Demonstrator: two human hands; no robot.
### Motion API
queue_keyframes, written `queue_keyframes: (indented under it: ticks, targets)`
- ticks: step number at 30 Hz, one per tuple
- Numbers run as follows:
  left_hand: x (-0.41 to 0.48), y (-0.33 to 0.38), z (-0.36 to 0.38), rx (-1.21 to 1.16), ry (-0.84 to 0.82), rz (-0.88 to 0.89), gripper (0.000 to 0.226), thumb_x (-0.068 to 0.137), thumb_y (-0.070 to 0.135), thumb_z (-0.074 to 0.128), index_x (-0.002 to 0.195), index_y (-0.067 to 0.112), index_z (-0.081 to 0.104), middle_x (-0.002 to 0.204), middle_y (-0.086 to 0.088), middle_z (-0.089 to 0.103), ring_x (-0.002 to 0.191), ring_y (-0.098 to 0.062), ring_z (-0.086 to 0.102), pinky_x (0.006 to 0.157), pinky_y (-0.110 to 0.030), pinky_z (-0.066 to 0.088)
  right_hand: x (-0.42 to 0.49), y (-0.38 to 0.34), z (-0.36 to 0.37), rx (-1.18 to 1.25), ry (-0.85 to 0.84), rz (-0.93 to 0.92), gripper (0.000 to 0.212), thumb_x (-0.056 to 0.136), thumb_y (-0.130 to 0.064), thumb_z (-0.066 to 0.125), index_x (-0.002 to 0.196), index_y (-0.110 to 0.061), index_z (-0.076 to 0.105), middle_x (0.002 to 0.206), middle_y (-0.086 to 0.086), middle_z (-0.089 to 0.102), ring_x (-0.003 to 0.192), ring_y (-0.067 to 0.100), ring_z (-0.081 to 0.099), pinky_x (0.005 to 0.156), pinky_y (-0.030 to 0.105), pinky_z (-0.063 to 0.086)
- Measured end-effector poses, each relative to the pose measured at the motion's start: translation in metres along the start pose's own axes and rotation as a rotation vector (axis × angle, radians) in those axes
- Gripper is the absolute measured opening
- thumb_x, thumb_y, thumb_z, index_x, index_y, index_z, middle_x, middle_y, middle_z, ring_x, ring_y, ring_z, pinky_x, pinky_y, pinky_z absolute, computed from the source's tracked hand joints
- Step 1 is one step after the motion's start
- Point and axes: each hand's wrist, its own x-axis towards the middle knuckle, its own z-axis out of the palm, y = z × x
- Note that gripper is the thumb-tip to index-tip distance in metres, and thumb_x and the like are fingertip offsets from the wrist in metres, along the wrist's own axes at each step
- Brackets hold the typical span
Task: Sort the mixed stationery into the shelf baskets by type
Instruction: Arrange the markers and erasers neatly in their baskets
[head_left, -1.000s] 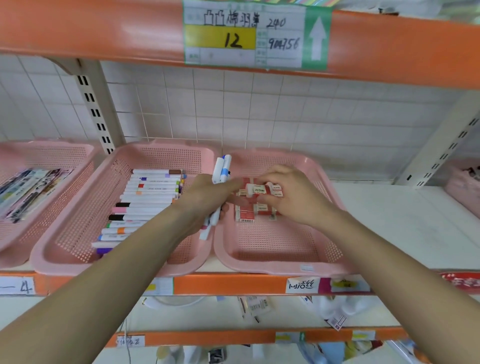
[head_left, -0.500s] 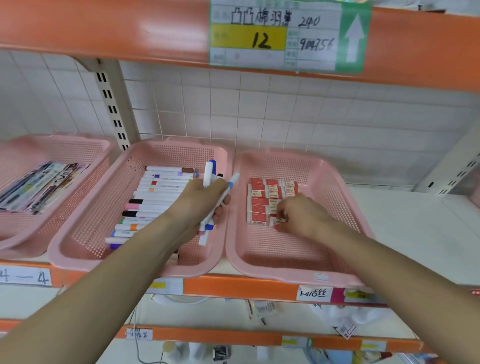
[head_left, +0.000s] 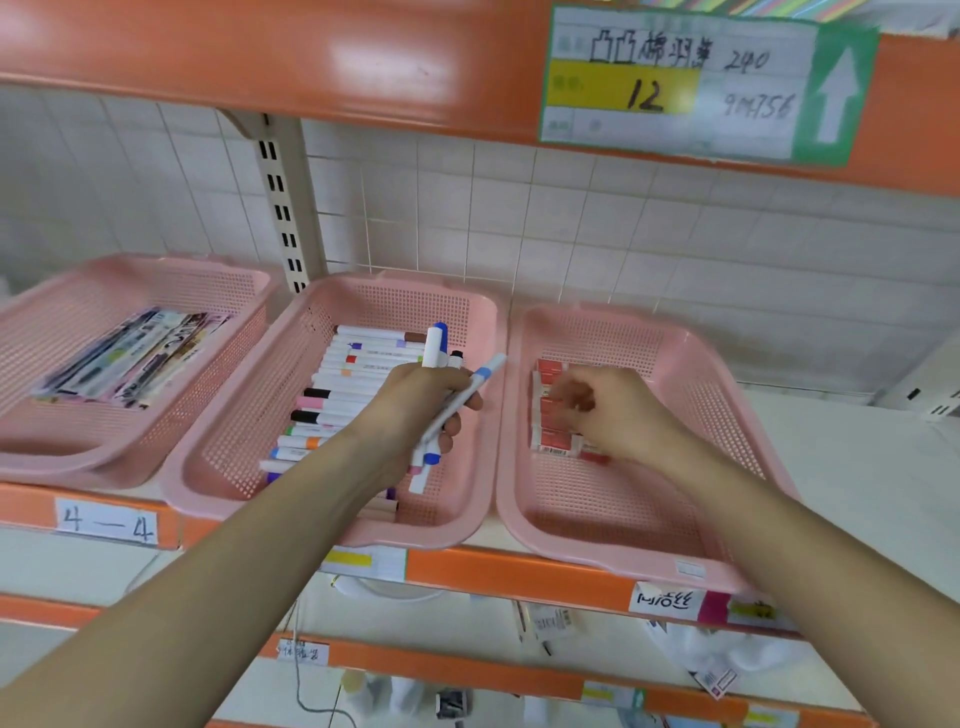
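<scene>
Three pink mesh baskets stand side by side on the shelf. The middle basket holds a row of white markers with coloured caps. My left hand hovers over its right side and grips several markers, whose tips stick out above and below the fist. The right basket holds red-and-white erasers stacked at its back left. My right hand lies over those erasers with curled, motion-blurred fingers touching them. The left basket holds packaged pens.
An orange shelf beam with a paper label hangs low above the baskets. A slotted upright post stands behind them. Bare white shelf lies right of the baskets. Loose items sit on the lower shelf.
My right hand went down from holding erasers above the right basket onto the eraser stack and slid left. My left hand with the markers shifted over the middle basket.
</scene>
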Motion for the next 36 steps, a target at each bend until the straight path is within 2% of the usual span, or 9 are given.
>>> queue_keyframes:
  ticks: [2,6,11,16,18,21,25,29,36]
  targets:
    - [-0.001,0.002,-0.009,0.012,0.021,0.026,0.019,0.09,0.014,0.059,0.077,0.005,0.07,0.068,-0.011,0.057,0.046,-0.016,0.045,0.043,-0.025,0.036,0.002,-0.03,0.001,0.229,0.08,0.008,0.013,0.085,-0.025,0.075,0.096,-0.029,0.069,0.083,-0.014,0.069,0.073,-0.003,0.062,0.066,0.009,0.044]
    - [-0.004,0.008,-0.028,-0.013,0.069,0.06,0.025,0.092,0.016,0.065,0.067,0.015,0.07,0.057,0.003,0.06,0.043,-0.009,0.049,0.042,-0.019,0.038,0.005,-0.087,0.012,0.53,-0.05,0.129,0.008,0.089,-0.023,0.07,0.082,-0.024,0.072,0.078,-0.005,0.074,0.055,-0.001,0.062,0.053,0.012,0.046]
    - [-0.008,0.013,-0.058,-0.05,0.093,0.084,0.008,0.09,0.013,0.069,0.082,0.012,0.066,0.059,0.001,0.061,0.039,-0.004,0.052,0.038,-0.016,0.038,0.016,-0.133,0.037,0.672,-0.096,0.28,0.013,0.093,-0.029,0.066,0.084,-0.022,0.072,0.083,-0.006,0.075,0.066,0.008,0.061,0.049,0.019,0.038]
    - [-0.005,0.016,-0.099,0.085,0.132,0.066,0.024,0.093,0.033,0.068,0.081,0.013,0.064,0.053,0.003,0.047,0.038,-0.009,0.043,0.039,-0.018,0.04,0.034,-0.166,0.055,0.895,-0.052,0.364,0.01,0.092,-0.016,0.065,0.089,-0.008,0.071,0.074,0.002,0.074,0.055,0.008,0.063,0.049,0.022,0.041]
    - [-0.003,0.015,-0.117,0.172,0.145,0.077,0.034,0.095,0.042,0.061,0.08,0.012,0.064,0.059,-0.001,0.045,0.043,-0.012,0.042,0.038,-0.018,0.039,0.043,-0.173,0.059,0.814,0.014,0.299,0.015,0.094,-0.017,0.062,0.085,-0.009,0.072,0.076,0.004,0.073,0.058,0.008,0.065,0.055,0.025,0.047]
    - [0.0,0.018,-0.144,0.2,0.199,0.062,0.039,0.094,0.053,0.057,0.084,0.015,0.063,0.059,0.001,0.051,0.047,-0.011,0.045,0.042,-0.02,0.04,0.054,-0.176,0.068,0.414,0.091,0.081,0.02,0.096,-0.026,0.06,0.082,-0.016,0.071,0.076,-0.006,0.069,0.063,0.003,0.058,0.063,0.023,0.046]
    - [0.001,0.026,-0.174,-0.023,0.144,-0.023,0.03,0.094,0.042,0.062,0.088,0.013,0.058,0.05,0.005,0.049,0.041,-0.01,0.041,0.037,-0.022,0.034,0.063,-0.181,0.099,-0.05,-0.055,-0.133,0.021,0.097,-0.026,0.06,0.111,-0.019,0.073,0.103,-0.001,0.071,0.083,0.012,0.06,0.064,0.016,0.038]
    - [0.001,0.029,-0.191,-0.07,0.126,-0.017,0.026,0.097,0.033,0.057,0.08,0.016,0.046,0.05,0.004,0.042,0.039,-0.011,0.033,0.035,-0.021,0.027,0.069,-0.181,0.129,-0.221,-0.225,-0.203,0.027,0.098,-0.016,0.055,0.122,-0.015,0.069,0.123,0.008,0.067,0.111,0.026,0.061,0.094,0.031,0.047]
    - [0.001,0.025,-0.197,-0.042,0.103,0.017,0.024,0.098,0.027,0.052,0.077,0.015,0.052,0.051,0.004,0.046,0.037,-0.008,0.039,0.036,-0.018,0.032,0.072,-0.176,0.145,-0.326,-0.238,-0.17,0.02,0.094,-0.014,0.057,0.108,-0.014,0.071,0.104,0.008,0.066,0.097,0.027,0.062,0.084,0.037,0.051]
